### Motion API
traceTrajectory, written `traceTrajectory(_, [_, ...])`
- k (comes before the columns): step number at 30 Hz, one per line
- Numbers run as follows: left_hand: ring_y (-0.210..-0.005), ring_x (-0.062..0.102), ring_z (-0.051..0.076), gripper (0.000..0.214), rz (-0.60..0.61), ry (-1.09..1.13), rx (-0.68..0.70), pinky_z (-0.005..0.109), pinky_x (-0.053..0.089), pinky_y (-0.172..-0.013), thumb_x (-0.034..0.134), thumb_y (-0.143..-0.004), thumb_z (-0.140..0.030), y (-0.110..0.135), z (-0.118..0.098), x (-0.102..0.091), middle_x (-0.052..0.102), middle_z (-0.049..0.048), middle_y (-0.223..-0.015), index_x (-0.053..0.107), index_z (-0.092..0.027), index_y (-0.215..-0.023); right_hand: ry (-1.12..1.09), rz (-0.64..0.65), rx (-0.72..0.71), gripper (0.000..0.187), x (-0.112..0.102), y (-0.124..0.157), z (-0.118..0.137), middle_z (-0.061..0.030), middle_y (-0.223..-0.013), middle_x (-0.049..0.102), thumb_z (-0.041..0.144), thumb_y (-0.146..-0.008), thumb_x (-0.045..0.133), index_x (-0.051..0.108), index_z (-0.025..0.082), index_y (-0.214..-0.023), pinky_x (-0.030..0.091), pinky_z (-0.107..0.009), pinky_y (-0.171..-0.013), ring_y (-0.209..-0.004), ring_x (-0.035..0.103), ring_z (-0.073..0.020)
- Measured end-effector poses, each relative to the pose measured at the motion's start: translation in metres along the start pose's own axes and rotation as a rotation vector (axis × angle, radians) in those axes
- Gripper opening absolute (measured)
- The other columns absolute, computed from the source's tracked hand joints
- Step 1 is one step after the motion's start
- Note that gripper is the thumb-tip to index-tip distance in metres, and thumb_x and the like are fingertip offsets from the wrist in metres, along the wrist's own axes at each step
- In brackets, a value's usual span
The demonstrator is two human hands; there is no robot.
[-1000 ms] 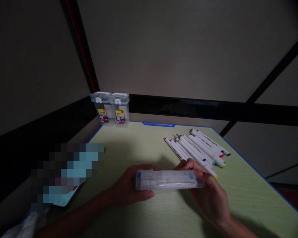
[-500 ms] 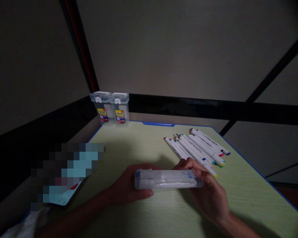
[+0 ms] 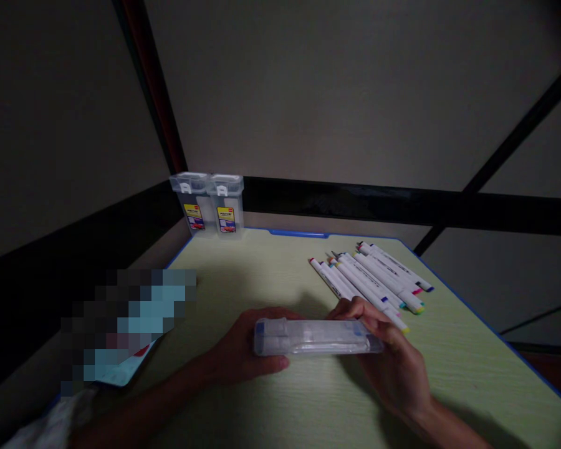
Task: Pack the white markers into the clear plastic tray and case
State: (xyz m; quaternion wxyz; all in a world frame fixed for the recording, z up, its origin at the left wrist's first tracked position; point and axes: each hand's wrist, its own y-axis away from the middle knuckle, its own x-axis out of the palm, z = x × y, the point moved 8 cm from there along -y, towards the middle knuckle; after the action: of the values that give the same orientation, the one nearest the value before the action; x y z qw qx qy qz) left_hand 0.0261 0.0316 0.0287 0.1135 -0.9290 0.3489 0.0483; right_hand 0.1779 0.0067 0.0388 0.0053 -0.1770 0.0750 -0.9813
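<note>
Clear plastic case (image 3: 325, 334), level above the table (image 3: 285, 415): leftmost lies a lit-screened device (image 3: 121, 371) (mostly pixelated); next, two lidded containers (image 3: 227, 201) stand at the back; the left hand (image 3: 238, 349) clasps the case's left end, the right hand (image 3: 397, 365) its right end; rightmost, white markers (image 3: 362, 277) lie loosely grouped.

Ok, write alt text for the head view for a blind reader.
The left hand and right hand hold a translucent case in their fingers above a pale table. White markers with coloured ends lie beyond the right hand; two labelled, lidded clear boxes stand at the far left, with a partly pixelated object nearer.
</note>
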Motion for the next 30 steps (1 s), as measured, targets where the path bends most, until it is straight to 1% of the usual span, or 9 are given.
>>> traceTrajectory(5, [-0.063,0.051,0.014,0.044,0.01,0.013,-0.02,0.021,0.037,-0.053,0.066,-0.061,-0.03,0.0,0.003,0.001,0.061,0.0044,-0.079,0.06,-0.013,-0.101,0.032,0.002,-0.015,0.023,0.0,0.0,0.001,-0.0021,-0.064,0.054,0.041,-0.07,0.056,0.059,0.019,-0.064,0.039,-0.026,-0.054,-0.059,0.047,-0.0155])
traceTrajectory(9, [-0.055,0.047,0.011,0.032,-0.032,0.127,-0.075,0.019,0.034,-0.049,0.069,-0.056,-0.026,-0.003,0.009,0.0,0.056,-0.0002,-0.065,0.062,-0.011,-0.084,0.061,-0.084,-0.046,0.028,-0.01,-0.001,-0.005,-0.0001,-0.063,0.052,0.047,-0.073,0.056,0.06,0.02,-0.068,0.04,-0.025,-0.05,-0.055,0.045,-0.0139])
traceTrajectory(12, [-0.06,0.053,0.014,0.027,-0.011,0.21,-0.081,0.022,0.04,-0.056,0.07,-0.056,-0.025,-0.005,0.013,0.002,0.059,0.0009,-0.067,0.063,-0.011,-0.078,0.089,-0.149,-0.102,0.031,-0.02,0.0,-0.013,0.0,-0.066,0.056,0.053,-0.076,0.054,0.061,0.023,-0.075,0.044,-0.027,-0.052,-0.059,0.051,-0.0161])
traceTrajectory(15, [-0.069,0.058,0.019,0.031,-0.042,0.262,-0.092,0.026,0.045,-0.065,0.072,-0.055,-0.025,-0.006,0.017,-0.001,0.064,0.0026,-0.072,0.065,-0.011,-0.081,0.145,-0.07,-0.11,0.037,-0.019,0.0,-0.024,-0.0022,-0.071,0.06,0.059,-0.076,0.05,0.059,0.023,-0.081,0.047,-0.03,-0.053,-0.063,0.056,-0.0192])
traceTrajectory(18, [-0.069,0.06,0.02,0.034,-0.075,0.278,-0.111,0.027,0.046,-0.064,0.075,-0.053,-0.028,-0.005,0.019,-0.004,0.066,0.0042,-0.072,0.066,-0.01,-0.08,0.25,-0.058,-0.077,0.03,-0.02,0.001,-0.031,-0.0012,-0.074,0.062,0.049,-0.074,0.06,0.056,0.023,-0.087,0.047,-0.03,-0.058,-0.065,0.058,-0.0181])
traceTrajectory(20, [-0.069,0.061,0.02,0.038,-0.078,0.274,-0.112,0.028,0.047,-0.064,0.075,-0.055,-0.032,-0.005,0.018,-0.002,0.066,0.0055,-0.074,0.066,-0.009,-0.083,0.298,-0.078,-0.081,0.028,-0.02,0.002,-0.028,0.0,-0.074,0.062,0.044,-0.072,0.064,0.055,0.023,-0.089,0.048,-0.028,-0.059,-0.066,0.058,-0.017])
traceTrajectory(23, [-0.065,0.061,0.019,0.046,-0.094,0.269,-0.114,0.028,0.048,-0.062,0.072,-0.059,-0.047,-0.006,0.016,-0.002,0.067,0.007,-0.075,0.065,-0.009,-0.085,0.365,-0.127,-0.174,0.024,-0.017,0.005,-0.013,0.0017,-0.07,0.06,0.04,-0.071,0.065,0.055,0.023,-0.085,0.048,-0.026,-0.055,-0.063,0.058,-0.0152])
traceTrajectory(26, [-0.062,0.06,0.018,0.058,-0.081,0.28,-0.097,0.026,0.046,-0.057,0.065,-0.059,-0.063,-0.007,0.015,-0.002,0.065,0.0072,-0.071,0.064,-0.01,-0.082,0.483,-0.156,-0.328,0.02,-0.011,0.011,0.008,0.004,-0.062,0.056,0.038,-0.071,0.066,0.055,0.023,-0.08,0.046,-0.021,-0.043,-0.051,0.054,-0.0125])
traceTrajectory(30, [-0.072,0.06,0.019,0.064,-0.038,0.326,-0.016,0.026,0.045,-0.064,0.063,-0.058,-0.066,-0.007,0.013,-0.002,0.065,0.0063,-0.079,0.061,-0.013,-0.093,0.662,-0.146,-0.565,0.019,0.0,0.023,0.032,0.0033,-0.062,0.056,0.04,-0.075,0.062,0.054,0.024,-0.083,0.044,-0.019,-0.039,-0.047,0.053,-0.0116])
